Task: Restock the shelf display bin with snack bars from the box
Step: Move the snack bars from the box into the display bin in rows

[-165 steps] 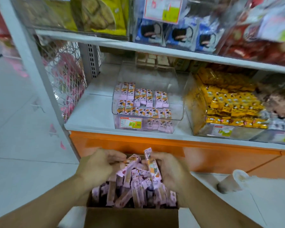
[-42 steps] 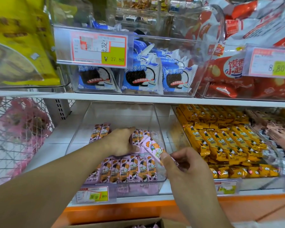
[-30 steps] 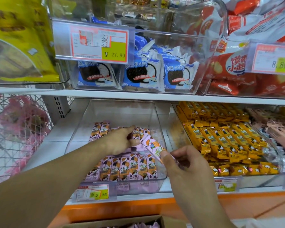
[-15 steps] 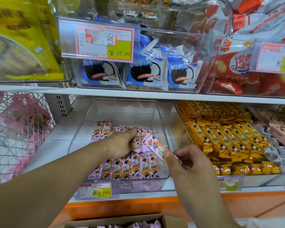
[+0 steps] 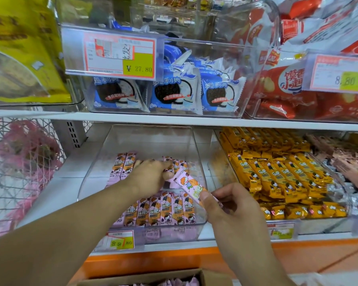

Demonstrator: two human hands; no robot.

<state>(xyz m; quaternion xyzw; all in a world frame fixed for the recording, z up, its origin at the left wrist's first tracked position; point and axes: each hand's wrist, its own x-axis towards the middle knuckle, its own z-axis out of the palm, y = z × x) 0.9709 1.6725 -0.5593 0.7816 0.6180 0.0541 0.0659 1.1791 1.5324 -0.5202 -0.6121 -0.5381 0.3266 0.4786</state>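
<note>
A clear shelf display bin (image 5: 196, 153) on the lower shelf holds pink-and-orange snack bars, a front row (image 5: 159, 211) and a partial back row (image 5: 123, 164). My left hand (image 5: 149, 178) reaches into the bin and lies palm down on the back row. Its fingers are straight and its thumb touches the end of a pink bar. That snack bar (image 5: 189, 185) points into the bin from my right hand (image 5: 234, 207), which pinches it, along with more pink wrappers, just outside the bin's front right corner. The cardboard box (image 5: 213, 277) with pink bars (image 5: 174, 282) sits below.
A bin of yellow bars (image 5: 277, 172) stands close on the right. The upper shelf edge (image 5: 174, 120) hangs low over the bin, carrying blue cookie packs (image 5: 170, 93) and red bags (image 5: 287, 96). A wire mesh panel (image 5: 19, 162) closes the left side.
Both hands rose from the box to the bin with bars. Over the last second my left fingers stretched a little further along the back row; the right hand stayed put.
</note>
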